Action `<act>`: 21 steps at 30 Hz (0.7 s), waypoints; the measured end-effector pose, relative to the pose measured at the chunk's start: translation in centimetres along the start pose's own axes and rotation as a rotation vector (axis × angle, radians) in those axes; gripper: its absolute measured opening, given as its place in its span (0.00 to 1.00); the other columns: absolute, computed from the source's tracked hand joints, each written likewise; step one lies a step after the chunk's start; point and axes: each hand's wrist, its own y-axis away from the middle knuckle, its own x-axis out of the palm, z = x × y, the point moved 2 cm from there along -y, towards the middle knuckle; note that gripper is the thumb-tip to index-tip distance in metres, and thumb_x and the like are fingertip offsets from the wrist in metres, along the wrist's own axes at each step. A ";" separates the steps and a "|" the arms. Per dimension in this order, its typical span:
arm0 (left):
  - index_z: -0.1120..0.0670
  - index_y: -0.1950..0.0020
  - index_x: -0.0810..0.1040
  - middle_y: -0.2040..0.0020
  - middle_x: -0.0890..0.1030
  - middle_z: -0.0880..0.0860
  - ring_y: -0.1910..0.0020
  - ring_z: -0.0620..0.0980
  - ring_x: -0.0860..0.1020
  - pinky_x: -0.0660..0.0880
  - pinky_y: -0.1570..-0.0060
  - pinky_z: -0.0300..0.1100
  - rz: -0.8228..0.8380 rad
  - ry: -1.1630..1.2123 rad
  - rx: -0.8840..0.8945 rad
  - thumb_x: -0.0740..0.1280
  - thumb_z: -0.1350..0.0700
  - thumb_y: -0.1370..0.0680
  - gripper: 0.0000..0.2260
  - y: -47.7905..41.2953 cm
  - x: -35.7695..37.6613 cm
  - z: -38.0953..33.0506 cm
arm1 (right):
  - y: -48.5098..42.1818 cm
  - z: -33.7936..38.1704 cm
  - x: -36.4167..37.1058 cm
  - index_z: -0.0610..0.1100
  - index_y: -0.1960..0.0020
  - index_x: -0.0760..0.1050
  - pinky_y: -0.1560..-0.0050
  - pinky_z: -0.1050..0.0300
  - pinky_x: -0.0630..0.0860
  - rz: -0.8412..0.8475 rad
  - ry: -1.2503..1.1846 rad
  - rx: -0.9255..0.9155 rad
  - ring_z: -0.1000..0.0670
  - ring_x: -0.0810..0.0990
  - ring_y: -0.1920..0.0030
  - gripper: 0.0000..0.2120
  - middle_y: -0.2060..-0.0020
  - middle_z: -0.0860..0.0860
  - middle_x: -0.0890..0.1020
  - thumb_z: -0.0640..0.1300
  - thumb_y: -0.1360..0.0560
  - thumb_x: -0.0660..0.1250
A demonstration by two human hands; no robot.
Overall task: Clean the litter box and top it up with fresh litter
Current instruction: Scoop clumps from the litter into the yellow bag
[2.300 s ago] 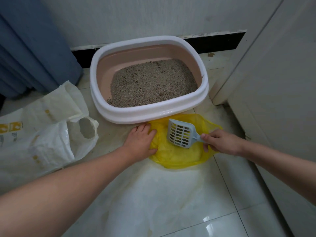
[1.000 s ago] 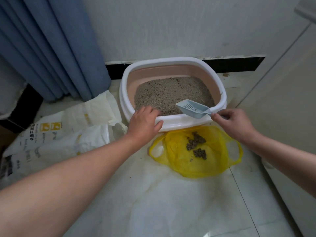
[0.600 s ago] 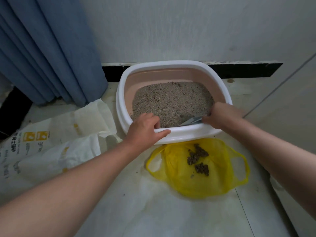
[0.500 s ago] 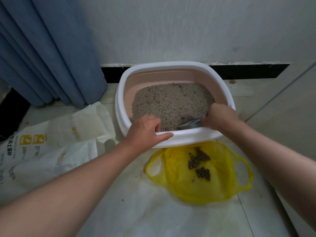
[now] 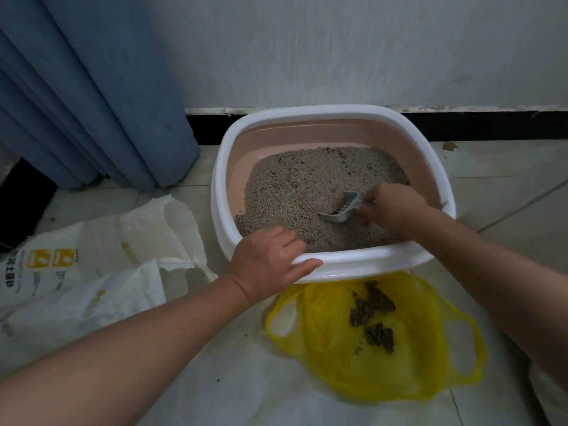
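Blue curtain (image 5: 92,96) is hanging at far left, w/ a white litter sack (image 5: 92,272) lying open on the floor below it. Left hand (image 5: 270,262) is gripping the near rim of the litter box (image 5: 368,265), fingers curling inside, thumb lying along the outside. Box is sitting against the wall, holding grey litter (image 5: 301,186). Right hand (image 5: 393,210) is pinching the handle of the scoop (image 5: 342,207), its blade digging into the litter at centre-right. In front of the box, a yellow bag (image 5: 399,373) is lying open w/ dark clumps (image 5: 372,305) on it.
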 end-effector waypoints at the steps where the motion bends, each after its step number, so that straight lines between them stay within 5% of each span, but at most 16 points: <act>1: 0.53 0.64 0.75 0.66 0.74 0.51 0.66 0.51 0.73 0.62 0.65 0.43 0.001 -0.007 0.006 0.64 0.40 0.19 0.20 0.0 0.0 0.0 | -0.7 -0.3 -0.4 0.50 0.45 0.83 0.66 0.57 0.72 0.032 0.036 -0.016 0.51 0.79 0.65 0.11 0.64 0.51 0.81 0.53 0.21 0.65; 4: 0.52 0.63 0.76 0.66 0.75 0.50 0.66 0.51 0.73 0.62 0.65 0.42 0.009 -0.015 0.012 0.62 0.40 0.19 0.20 0.1 0.1 0.1 | -2.0 -1.4 -1.6 0.50 0.42 0.82 0.59 0.55 0.78 0.124 0.089 0.005 0.51 0.80 0.62 0.10 0.60 0.52 0.82 0.49 0.21 0.66; 10: 0.51 0.63 0.76 0.66 0.75 0.50 0.66 0.50 0.72 0.63 0.66 0.43 0.017 -0.054 0.017 0.60 0.39 0.18 0.21 0.0 0.3 0.1 | -2.2 -0.3 0.6 0.45 0.44 0.80 0.63 0.57 0.71 0.198 -0.053 -0.017 0.51 0.78 0.61 0.12 0.61 0.50 0.80 0.50 0.20 0.63; 15: 0.52 0.64 0.75 0.67 0.75 0.50 0.67 0.51 0.72 0.62 0.66 0.44 0.013 -0.068 0.021 0.61 0.39 0.19 0.21 -0.1 0.1 0.0 | -2.5 2.7 3.2 0.45 0.53 0.73 0.62 0.55 0.67 0.148 -0.186 -0.018 0.49 0.74 0.63 0.11 0.59 0.46 0.78 0.51 0.18 0.59; 21: 0.51 0.64 0.75 0.67 0.75 0.50 0.67 0.51 0.73 0.60 0.65 0.44 0.006 -0.090 0.031 0.62 0.39 0.19 0.21 -0.2 0.3 0.0 | -1.7 1.5 3.4 0.44 0.48 0.73 0.58 0.53 0.71 -0.052 -0.273 0.067 0.43 0.77 0.57 0.14 0.58 0.46 0.78 0.53 0.17 0.56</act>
